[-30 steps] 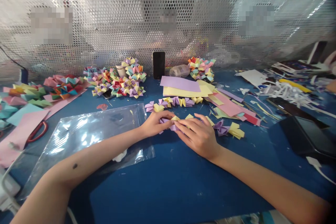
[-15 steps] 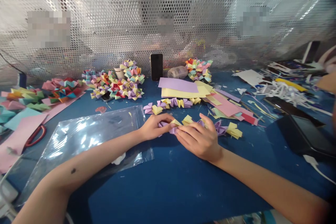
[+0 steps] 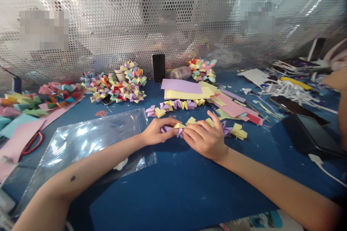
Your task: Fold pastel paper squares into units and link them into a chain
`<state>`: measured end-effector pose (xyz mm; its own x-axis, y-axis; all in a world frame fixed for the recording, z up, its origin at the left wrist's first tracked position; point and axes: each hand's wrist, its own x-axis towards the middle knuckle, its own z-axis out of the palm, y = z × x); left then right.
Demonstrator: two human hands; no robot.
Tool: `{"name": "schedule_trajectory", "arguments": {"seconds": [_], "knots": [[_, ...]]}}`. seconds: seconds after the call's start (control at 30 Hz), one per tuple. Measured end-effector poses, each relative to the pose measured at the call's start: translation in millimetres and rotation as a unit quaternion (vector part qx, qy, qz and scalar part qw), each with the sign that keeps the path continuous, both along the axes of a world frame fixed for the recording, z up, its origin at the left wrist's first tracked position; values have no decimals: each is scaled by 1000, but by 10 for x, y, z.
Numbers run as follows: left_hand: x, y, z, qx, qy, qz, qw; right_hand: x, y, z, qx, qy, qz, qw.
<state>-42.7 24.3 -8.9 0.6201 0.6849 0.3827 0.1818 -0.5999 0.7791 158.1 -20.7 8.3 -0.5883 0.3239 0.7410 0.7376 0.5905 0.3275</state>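
Observation:
My left hand (image 3: pixel 159 131) is closed in a pinch on the left part of a folded-paper chain (image 3: pixel 238 131) made of purple and yellow pieces. Over the chain's middle lies my right hand (image 3: pixel 206 139), its fingertips pressed to the paper close to the left fingertips and its thumb or a finger raised. Its palm hides some of the pieces, while yellow and purple ends stick out on the right. Just behind, a second folded-paper row (image 3: pixel 177 105) in the same colours rests on the blue table (image 3: pixel 168 195).
A clear plastic bag (image 3: pixel 94 140) lies under my left forearm. Paper sheets (image 3: pixel 181 86), a phone (image 3: pixel 158 68) and folded-paper clusters (image 3: pixel 203 70) stand behind. Red-handled scissors (image 3: pixel 34 144) lie left; a black device (image 3: pixel 311 135) and paper scraps (image 3: pixel 292 92) are right. Part of a person shows at the right edge.
The view has shifted slightly, so most things sit a little further left. My fingers have moved slightly on the chain, and both hands stay on it.

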Motion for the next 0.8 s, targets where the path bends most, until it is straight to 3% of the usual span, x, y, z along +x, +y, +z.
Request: {"name": "schedule_trajectory", "arguments": {"seconds": [0.3, 0.57, 0.8], "knots": [[-6, 0, -10, 8, 46, -10, 999, 11, 18, -12, -30, 52, 0, 998], [-16, 22, -27, 34, 67, -6, 997, -18, 63, -4, -166, 168, 20, 971], [4, 31, -47, 47, 74, 21, 996, 9, 67, -39, -140, 120, 54, 981]]}}
